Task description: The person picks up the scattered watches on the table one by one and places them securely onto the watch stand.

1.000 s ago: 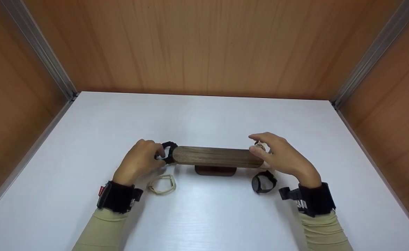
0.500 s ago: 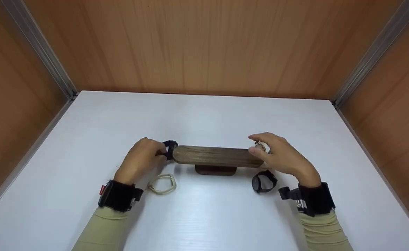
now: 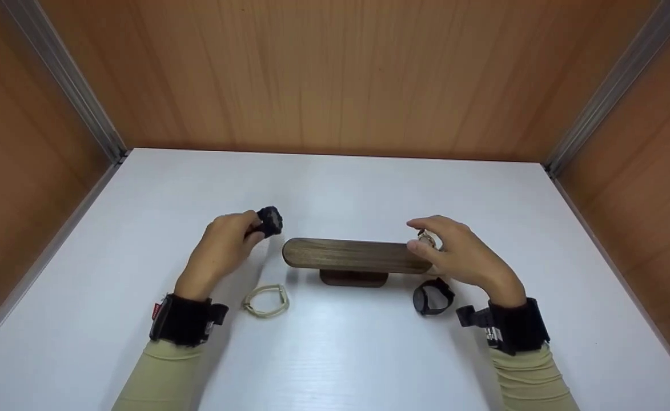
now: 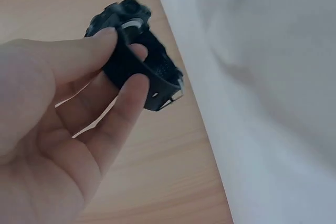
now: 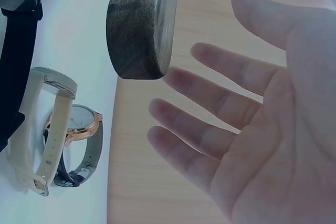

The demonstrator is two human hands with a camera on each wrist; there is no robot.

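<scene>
The white table (image 3: 335, 354) carries a wooden stand (image 3: 354, 255): a long rounded bar on a short dark base, lying left to right at the centre.

The right hand (image 3: 460, 254) rests at the right end of the bar. In the right wrist view its fingers (image 5: 210, 90) are spread and straight, grasping nothing. A small watch with a rose-gold case (image 3: 426, 240) shows just behind the fingers; whether the hand touches it cannot be told.

The left hand (image 3: 223, 248) is raised just left of the bar, clear of it, and pinches a black watch (image 3: 269, 220) between thumb and fingertips, gripping the strap beside the case (image 4: 128, 17).

Handling judgement: the black watch looks light, with a flexible strap and a rigid case. Take hold at the strap close to the case, as shown; the loose buckle end (image 4: 176, 93) will swing. The glass is likely the fragile part.

A cream watch (image 3: 265, 301) lies near the left wrist. A dark grey watch (image 3: 430, 297) lies near the bar's right end.
</scene>
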